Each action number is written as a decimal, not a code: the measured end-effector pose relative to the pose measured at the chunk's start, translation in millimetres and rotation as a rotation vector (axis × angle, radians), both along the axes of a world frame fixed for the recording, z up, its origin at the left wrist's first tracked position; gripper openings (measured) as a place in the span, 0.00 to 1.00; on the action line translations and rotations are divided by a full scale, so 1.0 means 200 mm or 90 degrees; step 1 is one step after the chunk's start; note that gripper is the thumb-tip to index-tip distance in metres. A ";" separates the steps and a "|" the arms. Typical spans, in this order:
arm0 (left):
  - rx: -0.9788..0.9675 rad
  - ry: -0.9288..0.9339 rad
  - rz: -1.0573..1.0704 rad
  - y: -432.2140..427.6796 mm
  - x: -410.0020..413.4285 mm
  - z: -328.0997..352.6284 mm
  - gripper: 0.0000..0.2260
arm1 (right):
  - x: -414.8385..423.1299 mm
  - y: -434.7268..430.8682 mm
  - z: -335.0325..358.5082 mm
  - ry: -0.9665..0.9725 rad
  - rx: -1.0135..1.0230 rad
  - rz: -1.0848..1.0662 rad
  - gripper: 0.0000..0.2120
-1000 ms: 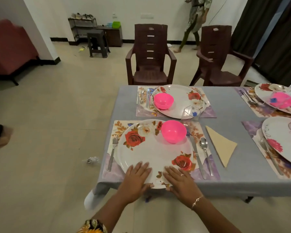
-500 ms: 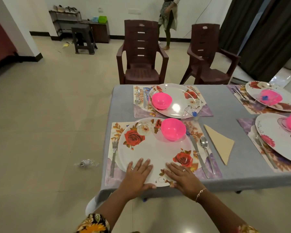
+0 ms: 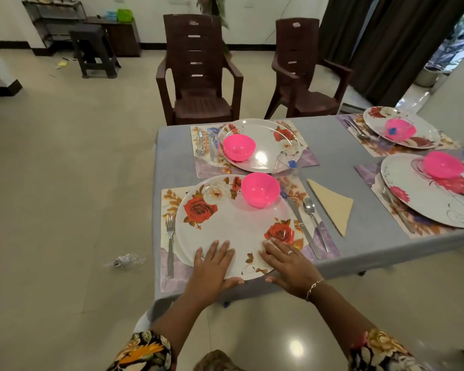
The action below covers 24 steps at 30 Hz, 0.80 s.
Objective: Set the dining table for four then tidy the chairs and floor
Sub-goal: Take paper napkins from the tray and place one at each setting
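As left hand, right hand lie flat, fingers straight, slightly apart on plate near rim, plate sits at table near-left corner, bowl on far rim.

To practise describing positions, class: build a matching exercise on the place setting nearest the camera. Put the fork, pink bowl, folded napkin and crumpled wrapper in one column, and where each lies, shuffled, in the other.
Things
1. fork
2. pink bowl
3. folded napkin
4. crumpled wrapper

Places
A. on the floor, left of the table
B. on the near plate, at its far edge
C. on the placemat, left of that plate
D. on the bare table, right of the spoon

Pairs: 1-C, 2-B, 3-D, 4-A
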State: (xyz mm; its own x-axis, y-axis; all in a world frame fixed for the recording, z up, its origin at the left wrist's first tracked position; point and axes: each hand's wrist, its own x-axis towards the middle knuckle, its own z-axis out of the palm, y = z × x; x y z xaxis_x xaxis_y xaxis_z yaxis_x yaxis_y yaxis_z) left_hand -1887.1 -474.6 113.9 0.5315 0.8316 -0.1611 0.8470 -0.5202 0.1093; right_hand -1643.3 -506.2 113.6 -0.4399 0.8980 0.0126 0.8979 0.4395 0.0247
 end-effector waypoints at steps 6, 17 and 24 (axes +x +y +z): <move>0.022 -0.104 -0.050 -0.05 0.22 0.07 0.28 | 0.14 -0.26 -0.06 0.063 0.066 -0.173 0.30; 0.045 -0.166 -0.194 -0.18 1.28 0.05 0.29 | 0.99 -0.68 -0.12 0.136 0.102 -0.446 0.26; 0.051 -0.200 -0.269 -0.27 2.06 0.11 0.27 | 1.68 -0.86 0.02 0.097 0.186 -0.521 0.22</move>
